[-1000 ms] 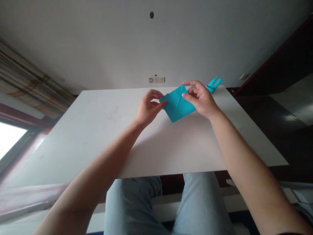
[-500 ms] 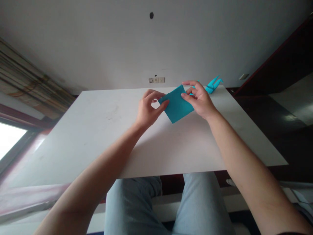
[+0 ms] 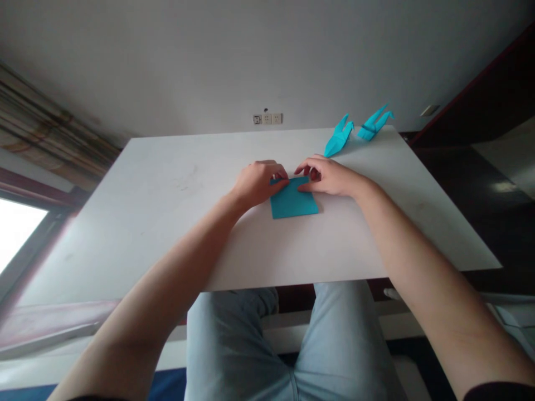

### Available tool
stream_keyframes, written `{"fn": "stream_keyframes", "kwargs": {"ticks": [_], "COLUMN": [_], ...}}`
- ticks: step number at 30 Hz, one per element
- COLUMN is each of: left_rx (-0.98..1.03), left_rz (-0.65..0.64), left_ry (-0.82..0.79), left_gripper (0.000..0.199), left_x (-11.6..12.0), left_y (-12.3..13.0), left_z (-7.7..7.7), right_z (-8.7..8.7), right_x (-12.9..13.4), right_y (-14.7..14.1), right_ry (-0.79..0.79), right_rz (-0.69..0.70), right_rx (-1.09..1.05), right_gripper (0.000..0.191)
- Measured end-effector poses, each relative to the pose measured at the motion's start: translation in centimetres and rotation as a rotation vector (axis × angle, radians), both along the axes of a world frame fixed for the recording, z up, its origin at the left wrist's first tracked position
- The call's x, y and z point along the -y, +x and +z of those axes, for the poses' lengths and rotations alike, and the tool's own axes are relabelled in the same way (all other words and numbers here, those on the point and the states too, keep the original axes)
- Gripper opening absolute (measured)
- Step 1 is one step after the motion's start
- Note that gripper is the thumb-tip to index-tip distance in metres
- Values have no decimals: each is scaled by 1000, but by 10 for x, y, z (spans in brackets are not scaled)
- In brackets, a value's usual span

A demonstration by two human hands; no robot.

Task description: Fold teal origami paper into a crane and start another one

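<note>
A folded square of turquoise paper (image 3: pixel 293 203) lies on the white table in front of me. At its far left corner, my left hand (image 3: pixel 259 182) is closed on the paper, with the thumb along the top side. My right hand (image 3: pixel 332 176) is at the far right corner. Its thumb rests on the paper, its index finger reaches just past the far edge, and the other fingers curl beneath the hand. That corner is partly hidden. Just behind my right hand stands a turquoise origami crane (image 3: pixel 338 140), with a second crane (image 3: pixel 373 126) to its right.
The white table (image 3: pixel 175 223) runs up to a grey wall with power sockets (image 3: pixel 267 118). Its near edge lies above my legs (image 3: pixel 234 345). A curtain (image 3: pixel 50 122) and a window are on the left, and a dark floor is on the right.
The paper has come down from a raised, tilted hold and turned to lie on the table. Both hands lowered with it. The nearer crane, mostly hidden before, now shows fully.
</note>
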State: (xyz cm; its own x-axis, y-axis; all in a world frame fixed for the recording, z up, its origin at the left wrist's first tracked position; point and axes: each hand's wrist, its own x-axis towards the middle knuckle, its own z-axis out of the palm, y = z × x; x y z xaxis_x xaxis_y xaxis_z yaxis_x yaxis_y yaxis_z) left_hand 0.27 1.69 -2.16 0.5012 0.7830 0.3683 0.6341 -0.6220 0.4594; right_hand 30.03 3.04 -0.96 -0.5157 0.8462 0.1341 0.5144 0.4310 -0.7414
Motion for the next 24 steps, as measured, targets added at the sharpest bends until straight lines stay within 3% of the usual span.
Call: {"fn": "stream_keyframes", "kwargs": {"ticks": [9,13,19,24], "left_rx": [-113,-178,-78,-118], "left_rz": [17,-79,-136,-169], "left_ry": [57,187,277,257], "left_gripper": [22,29,30,38], "left_x": [21,38,57,68], "left_y": [9,-3,-20,-19], "left_z": [5,-2,-13,-3], "right_z": [-7,-15,-16,-15], "right_x": [4,11,11,11], "right_y": [5,6,8,15], "right_ry": [51,126,159,255], "right_rz": [77,66,137,199], "right_rx": [-36,-110,-120,-96], "right_gripper": [29,30,35,30]}}
